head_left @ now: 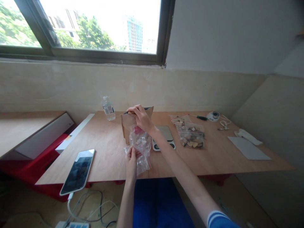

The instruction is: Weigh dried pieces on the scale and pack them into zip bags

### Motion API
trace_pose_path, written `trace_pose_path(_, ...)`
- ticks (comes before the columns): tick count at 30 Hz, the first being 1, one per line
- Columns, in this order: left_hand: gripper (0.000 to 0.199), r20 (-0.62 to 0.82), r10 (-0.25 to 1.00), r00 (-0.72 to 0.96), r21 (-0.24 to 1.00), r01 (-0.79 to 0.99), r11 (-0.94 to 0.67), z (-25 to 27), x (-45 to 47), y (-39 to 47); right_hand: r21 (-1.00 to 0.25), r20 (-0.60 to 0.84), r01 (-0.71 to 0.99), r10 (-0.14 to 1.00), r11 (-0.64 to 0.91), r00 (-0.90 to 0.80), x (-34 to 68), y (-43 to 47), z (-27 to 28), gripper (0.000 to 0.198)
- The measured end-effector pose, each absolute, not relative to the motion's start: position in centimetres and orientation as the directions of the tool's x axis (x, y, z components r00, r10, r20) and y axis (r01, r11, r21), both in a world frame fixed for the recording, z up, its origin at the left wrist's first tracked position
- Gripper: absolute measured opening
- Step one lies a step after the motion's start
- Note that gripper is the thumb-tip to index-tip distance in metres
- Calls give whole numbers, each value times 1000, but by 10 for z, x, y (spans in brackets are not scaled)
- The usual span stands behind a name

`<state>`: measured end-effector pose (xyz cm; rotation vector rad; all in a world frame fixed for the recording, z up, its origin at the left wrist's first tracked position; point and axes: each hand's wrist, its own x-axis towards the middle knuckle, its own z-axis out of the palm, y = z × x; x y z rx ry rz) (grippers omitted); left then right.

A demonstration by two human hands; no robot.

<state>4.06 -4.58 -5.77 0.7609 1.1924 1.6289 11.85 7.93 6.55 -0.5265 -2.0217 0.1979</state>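
My left hand [131, 155] is closed in a pinch on a clear plastic bag [140, 142] that hangs crumpled over the near side of a brown cardboard box [125, 126]. Something red shows through the top of the bag. My right hand [142, 118] reaches over the box, its fingers curled over the top rim; whether a small piece lies at the fingertips is too small to tell. Just right of the bag is a kitchen scale [166, 133], partly covered by my right forearm.
Zip bags of small brown pieces [192, 136] lie right of the scale. Beyond are a screwdriver [201, 118], a white camera [213, 116] with cable and a white sheet [248, 148]. A water bottle [109, 109] stands at the back; a charging phone [79, 171] overlaps the front-left edge.
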Motion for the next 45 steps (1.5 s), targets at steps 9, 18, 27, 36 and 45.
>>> trace_pose_path(9,40,-37,936,-349,946,-313,-79,-54,40,-47,-489,812,197,526,849,-251,114,90,91,18)
trace_pose_path(18,39,-40,926,-377,966,-250,-60,-50,38,-49,-683,558,20,539,730,-631,130,100,106,16)
trace_pose_path(27,39,-40,933,-358,965,-255,-57,-53,38,-49,-727,514,6,550,687,-658,136,98,109,16)
trace_pose_path(36,38,-59,929,-365,958,-284,-50,-62,32,-45,-512,686,158,513,844,-516,153,82,98,27)
trace_pose_path(45,43,-78,937,-342,950,-309,-34,-61,33,-44,-514,671,181,525,838,-524,156,90,97,27)
